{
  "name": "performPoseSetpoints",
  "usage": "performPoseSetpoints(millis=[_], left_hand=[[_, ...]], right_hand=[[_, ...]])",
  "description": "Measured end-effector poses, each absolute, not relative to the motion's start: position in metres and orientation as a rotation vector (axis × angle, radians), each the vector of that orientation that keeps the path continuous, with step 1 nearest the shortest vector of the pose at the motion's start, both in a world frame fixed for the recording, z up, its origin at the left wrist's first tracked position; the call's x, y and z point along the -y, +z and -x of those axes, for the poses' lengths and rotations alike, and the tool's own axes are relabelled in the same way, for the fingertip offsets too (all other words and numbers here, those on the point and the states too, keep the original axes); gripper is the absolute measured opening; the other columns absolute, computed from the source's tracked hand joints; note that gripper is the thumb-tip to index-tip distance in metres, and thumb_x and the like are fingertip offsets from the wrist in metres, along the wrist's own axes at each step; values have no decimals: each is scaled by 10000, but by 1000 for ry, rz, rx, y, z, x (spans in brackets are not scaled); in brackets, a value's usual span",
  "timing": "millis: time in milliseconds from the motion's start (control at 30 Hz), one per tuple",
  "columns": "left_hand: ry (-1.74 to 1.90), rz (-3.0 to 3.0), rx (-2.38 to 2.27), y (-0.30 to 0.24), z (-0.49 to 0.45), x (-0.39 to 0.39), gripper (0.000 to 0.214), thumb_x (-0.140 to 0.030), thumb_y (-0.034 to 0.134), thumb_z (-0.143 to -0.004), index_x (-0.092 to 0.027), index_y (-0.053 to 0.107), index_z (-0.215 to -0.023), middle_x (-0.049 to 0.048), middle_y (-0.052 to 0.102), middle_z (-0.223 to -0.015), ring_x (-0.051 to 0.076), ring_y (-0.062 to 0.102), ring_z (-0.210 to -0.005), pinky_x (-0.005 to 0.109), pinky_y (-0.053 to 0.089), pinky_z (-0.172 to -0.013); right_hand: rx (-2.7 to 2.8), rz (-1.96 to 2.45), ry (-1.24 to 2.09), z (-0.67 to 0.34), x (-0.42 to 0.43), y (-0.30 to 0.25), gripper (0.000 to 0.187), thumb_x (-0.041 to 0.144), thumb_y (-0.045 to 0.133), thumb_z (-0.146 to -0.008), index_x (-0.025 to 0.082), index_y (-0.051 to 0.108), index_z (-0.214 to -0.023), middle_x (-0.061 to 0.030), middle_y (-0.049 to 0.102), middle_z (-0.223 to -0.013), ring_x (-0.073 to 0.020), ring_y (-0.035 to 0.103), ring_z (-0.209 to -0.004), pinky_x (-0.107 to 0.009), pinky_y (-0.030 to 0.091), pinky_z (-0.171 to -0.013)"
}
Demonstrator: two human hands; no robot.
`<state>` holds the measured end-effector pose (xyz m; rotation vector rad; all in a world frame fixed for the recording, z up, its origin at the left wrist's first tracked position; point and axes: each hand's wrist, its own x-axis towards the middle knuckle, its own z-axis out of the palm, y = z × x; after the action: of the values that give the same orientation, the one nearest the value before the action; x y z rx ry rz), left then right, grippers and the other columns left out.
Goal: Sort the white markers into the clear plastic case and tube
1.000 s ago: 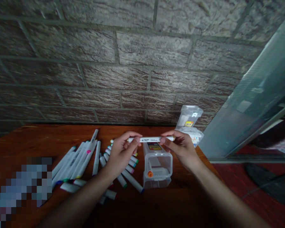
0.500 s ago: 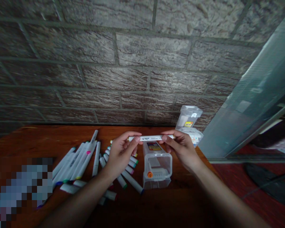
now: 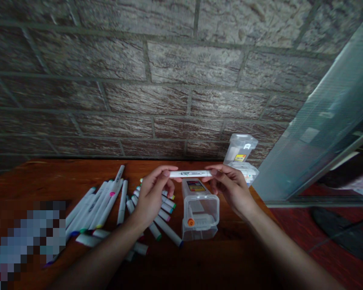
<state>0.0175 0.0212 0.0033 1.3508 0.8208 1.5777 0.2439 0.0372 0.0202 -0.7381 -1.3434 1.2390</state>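
A white marker (image 3: 191, 174) with dark print on its barrel is held level above the table, one end in each hand. My left hand (image 3: 153, 191) pinches its left end between thumb and fingers. At the right end, my right hand (image 3: 231, 187) grips it the same way. Just below the marker lies a clear plastic case (image 3: 216, 213) on its side, its mouth facing me. Inside the case is a single marker with an orange end (image 3: 191, 222). Several white markers with coloured ends (image 3: 169, 231) lie partly behind my left hand and forearm.
More white markers (image 3: 104, 205) are spread over the left of the wooden table (image 3: 63, 171). At the back right stands another clear case (image 3: 236, 151), beside a clear container of markers (image 3: 249, 171). A stone-block wall (image 3: 169, 96) rises behind the table. A blurred patch covers the lower left.
The marker has turned slightly between my fingers, so its printed label shows more fully. My left thumb has shifted left towards the marker's end. The case and loose markers are unmoved.
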Motion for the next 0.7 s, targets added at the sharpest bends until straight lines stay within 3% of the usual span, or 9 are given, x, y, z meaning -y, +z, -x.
performPoseSetpoints(millis=[300, 700], left_hand=[[1561, -1395, -898, 9, -20, -18, 211, -343, 710, -911, -167, 735, -1024, 35, 755, -764, 89, 523, -477, 201, 418, -445], [1540, -1425, -951, 8, -19, -18, 179, -305, 788, -844, -172, 768, -962, -3, 708, -625, 92, 536, -457, 176, 366, -413]], right_hand=[[1351, 734, 1231, -245, -37, 20, 194, 363, 741, -923, 219, 804, -1035, -67, 816, -860, -100, 542, -488, -248, 402, -489], [1362, 744, 1197, -242, -37, 21, 235, 325, 883, -779, 235, 823, -988, -34, 788, -753, -100, 521, -485, -249, 411, -467]])
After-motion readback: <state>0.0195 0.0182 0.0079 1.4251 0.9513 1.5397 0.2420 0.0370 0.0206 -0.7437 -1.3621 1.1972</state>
